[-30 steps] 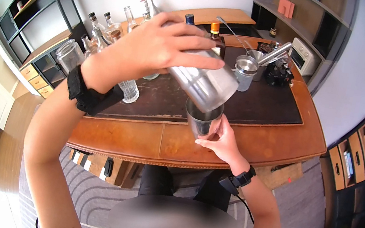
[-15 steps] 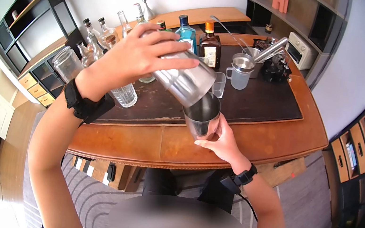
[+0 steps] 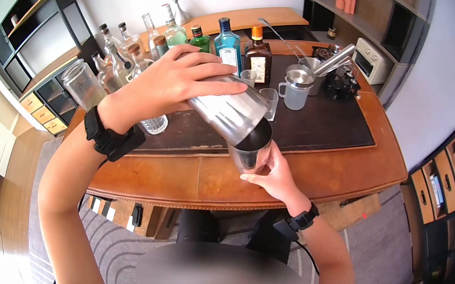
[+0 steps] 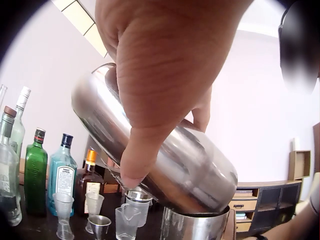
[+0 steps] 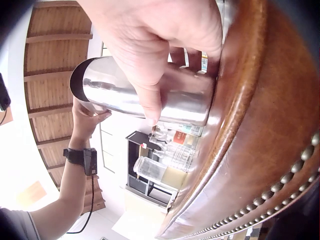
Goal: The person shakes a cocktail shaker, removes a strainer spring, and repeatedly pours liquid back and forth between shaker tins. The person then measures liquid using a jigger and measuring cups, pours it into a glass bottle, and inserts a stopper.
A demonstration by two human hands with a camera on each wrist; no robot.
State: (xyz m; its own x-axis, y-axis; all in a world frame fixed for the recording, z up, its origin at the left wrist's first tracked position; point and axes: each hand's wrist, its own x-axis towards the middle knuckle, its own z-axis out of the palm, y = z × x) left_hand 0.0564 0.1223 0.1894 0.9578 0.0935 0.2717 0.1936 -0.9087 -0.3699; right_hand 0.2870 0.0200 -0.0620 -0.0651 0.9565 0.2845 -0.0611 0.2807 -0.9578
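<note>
My left hand [image 3: 180,81] grips a steel shaker tin [image 3: 226,109] from above, fingers wrapped over its side. The tin is tilted down to the right, its lower end at the mouth of a second steel tin [image 3: 248,156]. In the left wrist view, that end of the upper tin [image 4: 200,172] sits at the rim of the lower tin [image 4: 192,227]. My right hand [image 3: 274,176] holds the lower tin around its side near the table's front edge. In the right wrist view, my thumb lies along that tin [image 5: 185,100]. The insides are mostly hidden.
Behind the hands stand a blue bottle [image 3: 228,44], a brown bottle with an orange cap [image 3: 258,60] and several clear bottles. To the right are a plastic jug with a strainer on top [image 3: 296,93] and a small clear cup [image 3: 269,102]. A dark mat [image 3: 325,128] covers the tabletop's middle.
My left hand has moved down and left, bringing the upper tin lower, onto the lower tin's mouth. The right hand keeps its hold on the lower tin. The head view has shifted slightly.
</note>
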